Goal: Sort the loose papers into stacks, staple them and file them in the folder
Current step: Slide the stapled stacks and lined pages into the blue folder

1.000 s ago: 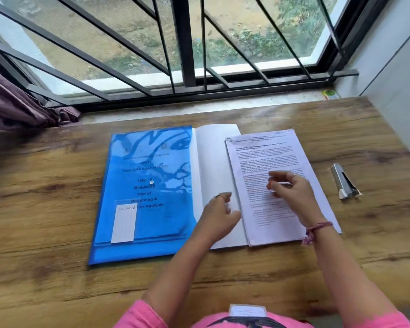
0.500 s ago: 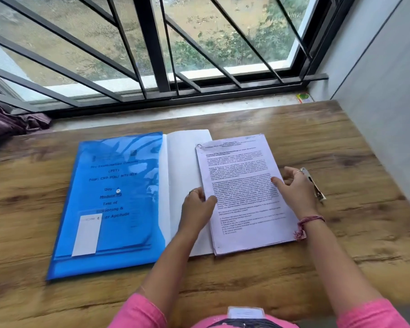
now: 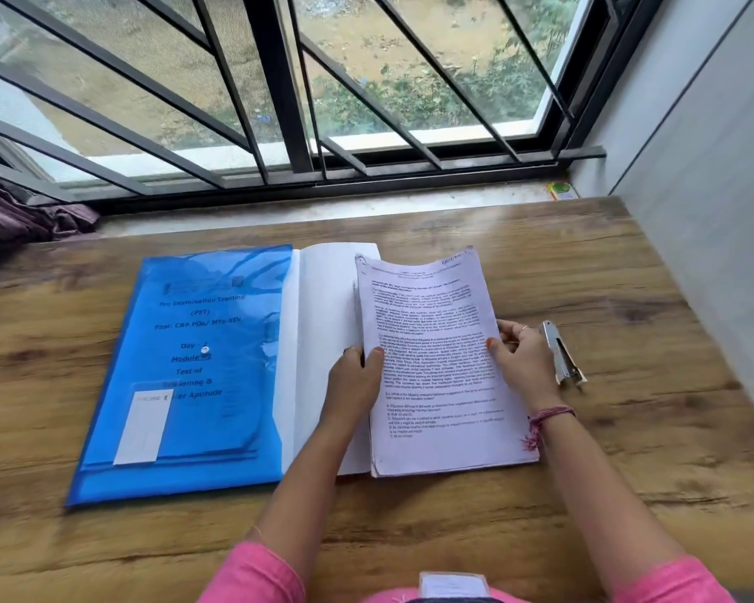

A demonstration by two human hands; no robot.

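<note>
Both hands are on the stack of printed papers (image 3: 436,363) at the middle of the wooden worktop (image 3: 627,276): the left hand (image 3: 355,380) grips the stack's left edge, thumb laid on the top page and the other fingers tucked down beside the sheets, while the right hand (image 3: 525,361) grips the right edge, thumb on the printed face and fingers curled behind the paper. That top page is dense with black text, and its far end bows upward a little (the upper left corner looks curled), so the stack is not lying fully flat. Under the papers and poking out to the left sits a white sheet (image 3: 323,324), blank on the side that shows, its left margin touching the blue folder (image 3: 192,376). The folder lies closed and flat on the left part of the worktop, translucent enough to let a printed title page show through, with a small metal snap near its middle and a white label at its near left corner. Just beside the right hand, on its outer side, lies a silver stapler (image 3: 562,354), resting on the wood and apart from the papers. A pinkish thread bracelet (image 3: 545,417) circles the right wrist, and pink sleeves (image 3: 253,576) show at the bottom edge. Beyond the worktop runs a window with black bars (image 3: 279,80), and a dark purple curtain (image 3: 27,215) bunches at the far left.
</note>
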